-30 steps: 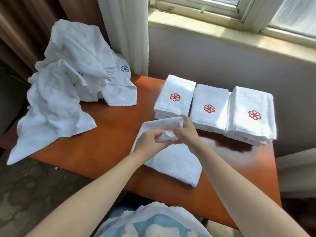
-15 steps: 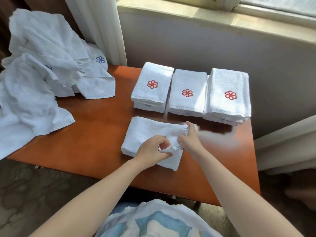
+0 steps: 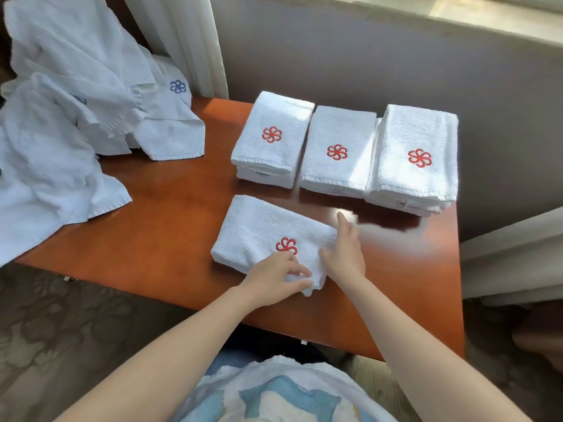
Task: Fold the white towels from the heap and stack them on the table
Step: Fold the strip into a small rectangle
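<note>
The heap (image 3: 61,117) sprawls over the table's (image 3: 170,226) far left corner and spills off its left edge. Along the far right side, three piles sit side by side: left stack (image 3: 274,153), middle stack (image 3: 338,132), right stack (image 3: 417,129). Just before them lies the folded towel (image 3: 259,226) (left hand (image 3: 274,278) pinching its near right corner, right hand (image 3: 344,251) flat at its right end).

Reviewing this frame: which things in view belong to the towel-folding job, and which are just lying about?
In the job: folded towel, its corner pinched by the left hand, right hand flat on it; left stack; middle stack; right stack; towel heap; table.
Lying about: curtain; windowsill; carpet.
</note>
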Available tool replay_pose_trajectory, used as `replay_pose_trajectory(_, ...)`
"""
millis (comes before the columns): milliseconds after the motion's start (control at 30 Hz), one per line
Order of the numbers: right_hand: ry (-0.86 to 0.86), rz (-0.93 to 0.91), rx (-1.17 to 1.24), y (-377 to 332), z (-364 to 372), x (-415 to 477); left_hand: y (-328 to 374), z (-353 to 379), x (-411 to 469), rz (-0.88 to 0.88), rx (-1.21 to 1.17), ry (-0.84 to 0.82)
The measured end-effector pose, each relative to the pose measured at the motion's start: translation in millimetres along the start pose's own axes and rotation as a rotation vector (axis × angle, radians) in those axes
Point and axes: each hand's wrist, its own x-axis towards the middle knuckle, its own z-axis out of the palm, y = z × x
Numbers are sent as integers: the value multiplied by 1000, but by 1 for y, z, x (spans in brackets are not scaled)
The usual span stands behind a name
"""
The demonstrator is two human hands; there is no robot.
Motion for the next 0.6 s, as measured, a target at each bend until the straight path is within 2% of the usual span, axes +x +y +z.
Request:
replay_pose_trajectory(100,102,-324,-204,-4,0,2,3,-2,3,-39,-14,38)
replay_pose_trajectory(167,9,-452,-294,-6,2,5,3,-5,3,-104,-14,72)
replay_pose_trajectory(267,-179,-399,-340,-7,4,9,3,-4,4,-185,41,97)
replay_pose_trajectory(333,-218,-363,-313,-10,0,11,4,-4,5,-203,94,116)
replay_pose_trajectory(467,-289,-301,-428,-20,-9,17,0,-9,4,-180,231,124)
replay_pose_trajectory(600,-485,-189,-355,-26,-7,17,-13,-24,-4,-193,339,127)
